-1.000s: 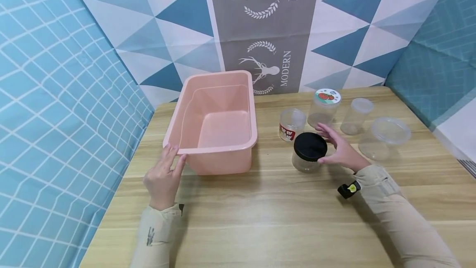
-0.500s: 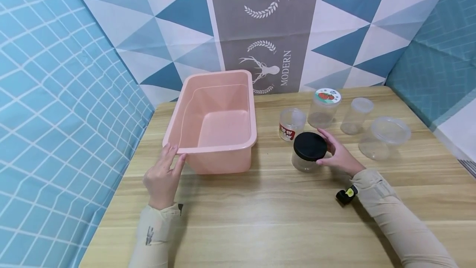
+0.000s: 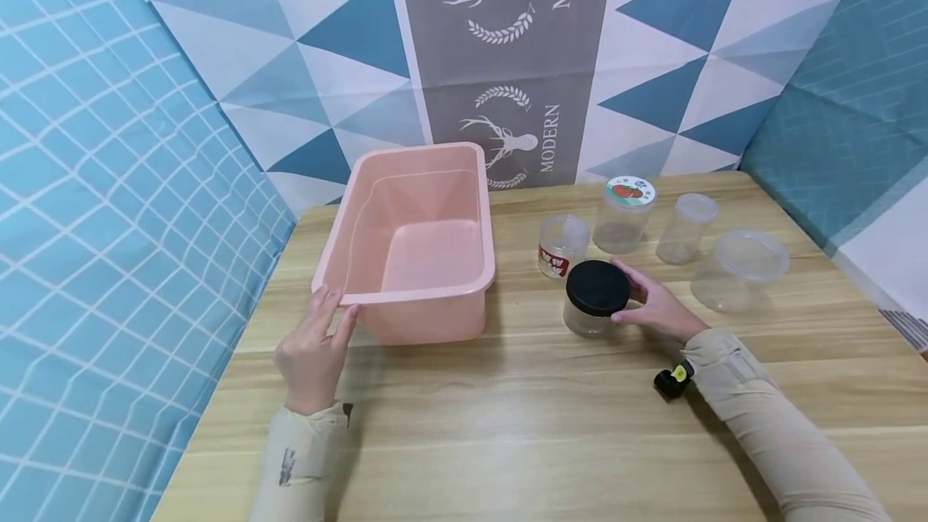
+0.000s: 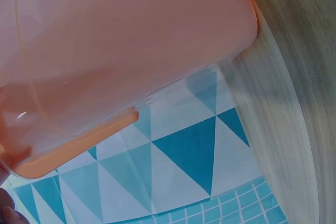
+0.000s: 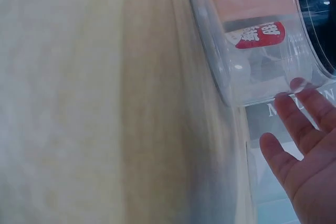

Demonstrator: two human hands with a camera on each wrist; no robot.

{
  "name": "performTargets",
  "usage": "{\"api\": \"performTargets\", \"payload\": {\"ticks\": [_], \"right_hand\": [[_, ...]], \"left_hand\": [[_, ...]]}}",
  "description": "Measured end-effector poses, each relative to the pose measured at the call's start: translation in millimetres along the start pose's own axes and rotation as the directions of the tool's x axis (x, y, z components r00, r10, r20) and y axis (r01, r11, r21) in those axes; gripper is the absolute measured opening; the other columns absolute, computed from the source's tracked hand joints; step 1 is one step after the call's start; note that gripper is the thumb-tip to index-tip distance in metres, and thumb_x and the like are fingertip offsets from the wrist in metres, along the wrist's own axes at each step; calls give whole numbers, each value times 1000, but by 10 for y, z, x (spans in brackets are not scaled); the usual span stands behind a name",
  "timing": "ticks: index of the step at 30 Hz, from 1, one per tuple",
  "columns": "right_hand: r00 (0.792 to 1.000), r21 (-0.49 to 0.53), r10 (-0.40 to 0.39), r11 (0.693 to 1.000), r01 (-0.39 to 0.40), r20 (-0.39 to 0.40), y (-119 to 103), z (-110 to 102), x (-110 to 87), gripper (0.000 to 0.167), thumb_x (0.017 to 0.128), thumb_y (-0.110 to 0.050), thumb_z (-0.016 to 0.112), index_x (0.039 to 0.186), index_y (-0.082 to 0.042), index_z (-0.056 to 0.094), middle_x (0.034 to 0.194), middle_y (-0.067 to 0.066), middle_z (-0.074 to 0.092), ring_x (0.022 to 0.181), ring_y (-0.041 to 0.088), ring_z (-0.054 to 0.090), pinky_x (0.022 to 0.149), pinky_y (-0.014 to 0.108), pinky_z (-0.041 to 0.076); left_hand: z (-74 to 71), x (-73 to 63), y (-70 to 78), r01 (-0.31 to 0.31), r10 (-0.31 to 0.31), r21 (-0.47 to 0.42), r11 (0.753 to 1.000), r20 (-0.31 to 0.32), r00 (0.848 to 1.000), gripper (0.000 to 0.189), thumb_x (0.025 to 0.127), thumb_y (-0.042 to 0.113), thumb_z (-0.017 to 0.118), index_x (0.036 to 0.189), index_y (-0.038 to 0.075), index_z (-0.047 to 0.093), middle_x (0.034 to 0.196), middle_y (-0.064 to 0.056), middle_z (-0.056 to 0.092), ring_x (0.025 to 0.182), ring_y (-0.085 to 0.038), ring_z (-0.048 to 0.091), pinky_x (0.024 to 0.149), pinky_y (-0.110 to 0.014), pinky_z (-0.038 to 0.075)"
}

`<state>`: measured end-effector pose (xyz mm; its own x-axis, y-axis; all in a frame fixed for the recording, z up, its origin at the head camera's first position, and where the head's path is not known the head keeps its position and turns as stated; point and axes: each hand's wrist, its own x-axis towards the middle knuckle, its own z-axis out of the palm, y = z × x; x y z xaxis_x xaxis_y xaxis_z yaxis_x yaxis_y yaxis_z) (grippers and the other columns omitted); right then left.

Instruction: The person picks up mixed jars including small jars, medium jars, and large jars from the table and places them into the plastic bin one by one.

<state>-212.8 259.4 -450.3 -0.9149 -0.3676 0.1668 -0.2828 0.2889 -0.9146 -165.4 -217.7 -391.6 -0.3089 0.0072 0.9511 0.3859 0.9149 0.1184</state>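
Observation:
My left hand (image 3: 312, 354) holds the near left corner of a pink plastic tub (image 3: 413, 319), fingers over its rim and thumb against the outside. In the left wrist view, the tub (image 4: 131, 30) fills the upper left, and only fingertips (image 4: 11, 214) show at the rim. To the right of the tub, my right hand (image 3: 661, 311) reaches around the right side of a clear jar with a black lid (image 3: 598, 288), fingers behind and thumb in front. The jar stands upright on the table. Its clear wall (image 5: 262, 77) meets my fingertips (image 5: 283, 98) in the right wrist view.
Behind the jar stand a clear cup with a red label (image 3: 563, 246), a jar with a tomato-printed lid (image 3: 625, 214), a slim clear jar (image 3: 686, 229) and a wide clear jar (image 3: 739, 271). Patterned cloth (image 3: 348, 39) hangs behind the wooden table (image 3: 493, 433).
My right hand has closed in around the black-lidded jar. The whole head view has shifted slightly. My left hand stays on the tub's rim.

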Motion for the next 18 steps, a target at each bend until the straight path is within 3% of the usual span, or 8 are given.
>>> {"api": "performTargets", "payload": {"ticks": [10,18], "right_hand": [[996,26,-11,1000,8,89,107,-10,34,96,78,5,73,147,12,6,148,39,18,112,-13,42,91,10,36],[988,53,40,997,-49,151,101,-30,31,91,80,1,72,147,11,11,141,38,31,108,-4,48,89,15,41]], "left_hand": [[0,-10,-10,-17,17,11,1000,-12,1000,51,93,47,58,94,-2,74,96,-19,70,76,-35,70,36,-41,37],[-2,-27,-10,-17,17,2,1000,-10,1000,51,92,46,59,94,-3,74,96,-20,70,77,-35,70,38,-42,41]]}}
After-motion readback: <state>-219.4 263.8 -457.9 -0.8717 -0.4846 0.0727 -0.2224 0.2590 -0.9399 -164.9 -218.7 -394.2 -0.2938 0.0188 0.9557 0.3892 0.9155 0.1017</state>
